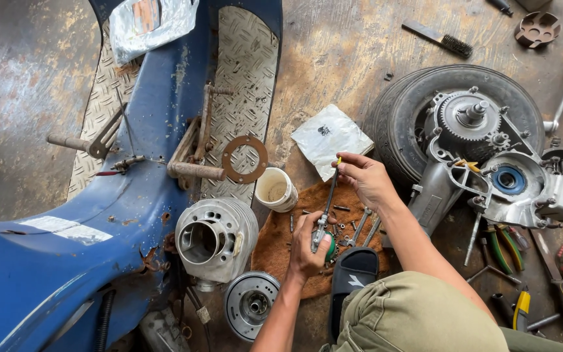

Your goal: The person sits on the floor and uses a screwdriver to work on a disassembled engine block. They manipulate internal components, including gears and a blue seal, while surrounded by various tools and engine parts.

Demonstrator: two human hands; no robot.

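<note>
Workshop floor | left hand (305,240) grips screwdriver (326,208) low, near upright | right hand (364,177) pinches its top

1. Both forearms are bare and rise from the lower middle of the frame toward its centre.
2. The left hand (307,244) sits just below the centre of the frame, back of the hand toward the camera, fingers curled into a closed grip with the thumb side uppermost.
3. The left forearm runs straight down from that wrist to the bottom edge.
4. The right hand (366,179) lies higher and a little to the right, palm turned down, fingertips pinched together and pointing left.
5. The right forearm slants down to the right, with the wrist slightly bent.
6. The two hands are near each other but apart.
</note>
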